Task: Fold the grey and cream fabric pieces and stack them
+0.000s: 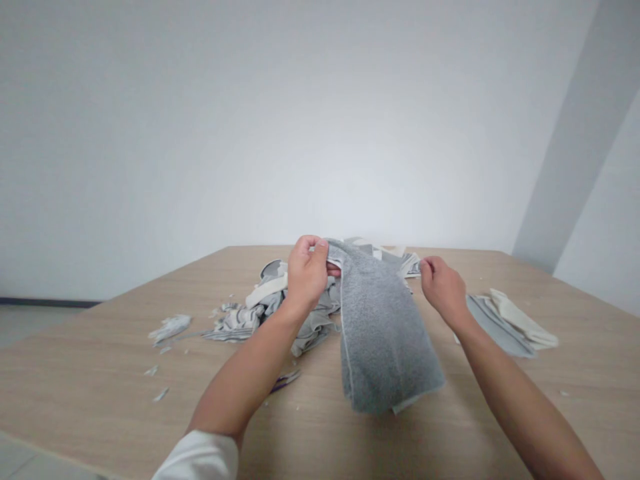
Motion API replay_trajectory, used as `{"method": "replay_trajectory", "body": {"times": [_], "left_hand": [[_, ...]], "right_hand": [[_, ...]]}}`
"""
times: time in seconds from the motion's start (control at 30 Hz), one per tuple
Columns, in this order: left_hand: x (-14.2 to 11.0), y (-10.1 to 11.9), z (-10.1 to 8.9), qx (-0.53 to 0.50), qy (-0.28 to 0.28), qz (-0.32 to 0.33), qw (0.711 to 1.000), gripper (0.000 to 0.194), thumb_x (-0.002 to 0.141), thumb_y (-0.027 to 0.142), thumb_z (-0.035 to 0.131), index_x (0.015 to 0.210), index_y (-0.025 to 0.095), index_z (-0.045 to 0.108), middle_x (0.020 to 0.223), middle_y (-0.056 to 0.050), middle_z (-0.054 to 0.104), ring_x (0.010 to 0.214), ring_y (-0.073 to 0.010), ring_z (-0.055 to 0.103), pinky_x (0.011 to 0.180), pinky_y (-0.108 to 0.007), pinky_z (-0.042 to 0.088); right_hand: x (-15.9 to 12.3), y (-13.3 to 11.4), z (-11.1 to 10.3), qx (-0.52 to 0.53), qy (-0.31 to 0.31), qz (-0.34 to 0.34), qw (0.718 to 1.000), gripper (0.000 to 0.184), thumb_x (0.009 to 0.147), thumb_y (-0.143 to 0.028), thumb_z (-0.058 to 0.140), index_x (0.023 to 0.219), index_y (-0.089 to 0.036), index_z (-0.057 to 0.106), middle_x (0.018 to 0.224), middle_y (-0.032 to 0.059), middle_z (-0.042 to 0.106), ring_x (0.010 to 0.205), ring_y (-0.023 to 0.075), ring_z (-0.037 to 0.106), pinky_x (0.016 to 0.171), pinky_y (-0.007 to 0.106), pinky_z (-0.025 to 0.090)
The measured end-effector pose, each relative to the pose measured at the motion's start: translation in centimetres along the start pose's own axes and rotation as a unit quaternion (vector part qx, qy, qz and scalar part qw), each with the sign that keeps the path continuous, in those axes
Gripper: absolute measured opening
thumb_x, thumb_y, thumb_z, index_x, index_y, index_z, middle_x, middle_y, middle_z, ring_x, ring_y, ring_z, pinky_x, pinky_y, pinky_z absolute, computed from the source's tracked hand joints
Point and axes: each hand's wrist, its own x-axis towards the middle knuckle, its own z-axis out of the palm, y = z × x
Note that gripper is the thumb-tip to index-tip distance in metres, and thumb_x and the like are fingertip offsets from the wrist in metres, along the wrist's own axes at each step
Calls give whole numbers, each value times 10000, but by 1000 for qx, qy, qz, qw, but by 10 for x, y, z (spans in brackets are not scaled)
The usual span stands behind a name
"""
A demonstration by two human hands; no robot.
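Note:
My left hand [307,275] is closed on the top edge of a grey piece of fabric [390,333]. The fabric has a pale edge along its left side and hangs down above the table. To the right of it, my right hand [443,288] is raised with thumb and fingers pinched together. Whatever lies between those fingertips, if anything, is too small to make out. Partly hidden by my left forearm, a small pair of snips [287,380] lies on the table.
A heap of grey, white and striped fabric pieces [313,333] spreads behind my left hand. On the right lie folded grey and cream pieces [515,323]. Small scraps [170,328] dot the left of the wooden table [110,360]. A pale wall [320,120] stands behind.

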Motion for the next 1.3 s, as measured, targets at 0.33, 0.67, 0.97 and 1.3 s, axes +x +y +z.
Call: {"method": "replay_trajectory", "body": {"times": [0.33,0.67,0.97,1.3], "left_hand": [[-34,-22,28,128,-119,63,983,153,857,349,505,882,202,540,577,40,534,481,-116,542,446,-212,436],[-9,-43,10,133,-40,47,989,193,864,389,474,884,201,515,572,46,520,499,-117,529,480,-225,452],[9,-57,12,-17,-62,-146,987,181,814,357,503,856,183,476,551,46,565,454,-126,597,436,-221,468],[-7,-76,25,38,-80,-163,983,289,838,428,478,976,174,487,780,-53,644,657,-175,645,545,-295,525]], "right_hand": [[-109,-80,7,-9,-237,-122,964,501,798,-668,419,876,-198,570,738,91,650,629,212,591,551,279,351],[-69,-39,-7,50,-237,-84,967,433,928,-467,299,649,-198,492,584,31,579,552,151,534,502,235,282],[-8,-52,-54,271,-237,-40,932,472,885,-522,364,544,-203,301,525,-45,272,501,93,312,487,222,238],[10,-56,-40,379,-173,122,901,457,803,-556,480,532,-193,423,505,-46,316,495,96,281,475,235,235]]}}
